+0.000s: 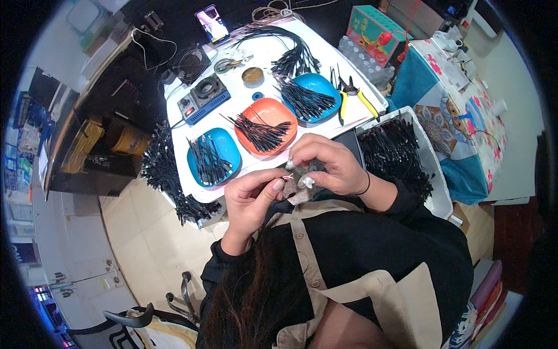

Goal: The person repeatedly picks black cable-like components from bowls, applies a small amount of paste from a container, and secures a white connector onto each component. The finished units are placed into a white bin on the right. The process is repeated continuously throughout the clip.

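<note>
Close to my body, above my lap, my two hands meet. Thumb and forefinger of my left hand (249, 200) pinch a thin cable, whose stripped end (288, 177) shows red and white wires. My right hand (331, 166) is curled beside it, with white coverings on the thumb and a fingertip. Whether a wire lies between those fingers is too small to make out. Just beyond, short black cables fill a left blue dish (232, 144), an orange dish (266, 105) and a right blue dish (318, 81).
On the white table (174, 148) stand a soldering-type heater box (203, 99), a small round tin (253, 75), yellow-handled pliers (351, 96) and a lit phone (213, 24). Black cables heap in a white bin (437, 200) at right and in a pile (165, 166) at left.
</note>
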`<state>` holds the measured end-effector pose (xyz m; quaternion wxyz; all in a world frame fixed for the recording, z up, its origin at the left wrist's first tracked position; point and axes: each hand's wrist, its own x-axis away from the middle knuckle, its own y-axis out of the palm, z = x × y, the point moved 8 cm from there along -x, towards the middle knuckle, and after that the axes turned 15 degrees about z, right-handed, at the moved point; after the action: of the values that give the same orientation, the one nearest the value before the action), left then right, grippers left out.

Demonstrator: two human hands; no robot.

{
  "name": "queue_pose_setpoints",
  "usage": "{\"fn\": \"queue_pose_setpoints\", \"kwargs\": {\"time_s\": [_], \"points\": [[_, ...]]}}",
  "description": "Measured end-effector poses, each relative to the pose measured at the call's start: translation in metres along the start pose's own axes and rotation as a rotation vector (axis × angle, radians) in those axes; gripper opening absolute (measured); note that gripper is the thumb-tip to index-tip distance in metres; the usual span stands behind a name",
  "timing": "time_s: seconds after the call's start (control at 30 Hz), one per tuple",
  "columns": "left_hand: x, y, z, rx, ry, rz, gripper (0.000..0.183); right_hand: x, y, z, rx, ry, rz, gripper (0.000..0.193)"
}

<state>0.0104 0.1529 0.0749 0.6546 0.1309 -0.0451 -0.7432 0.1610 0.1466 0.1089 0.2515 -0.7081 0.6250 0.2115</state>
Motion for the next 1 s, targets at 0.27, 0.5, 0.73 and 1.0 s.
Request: {"fn": "queue_pose_setpoints", "kwargs": {"time_s": [0.27,0.5,0.73,1.0], "points": [[-0.023,0.002,0.0,-0.271,0.098,-0.056,0.011,-0.015,0.003,0.013,0.113,-0.12,0.031,0.01],[-0.087,-0.006,0.011,-0.341,0.003,0.057,0.008,-0.018,-0.036,0.076,-0.079,0.201,0.275,0.029],[-0.232,0.014,-0.017,-1.03,0.539,-0.081,0.006,0.003,-0.006,0.115,0.009,0.239,-0.096,0.014],[-0.284,0.015,-0.094,-1.245,0.597,-0.259,0.011,0.021,-0.005,0.142,-0.099,0.247,-0.233,0.014]]}}
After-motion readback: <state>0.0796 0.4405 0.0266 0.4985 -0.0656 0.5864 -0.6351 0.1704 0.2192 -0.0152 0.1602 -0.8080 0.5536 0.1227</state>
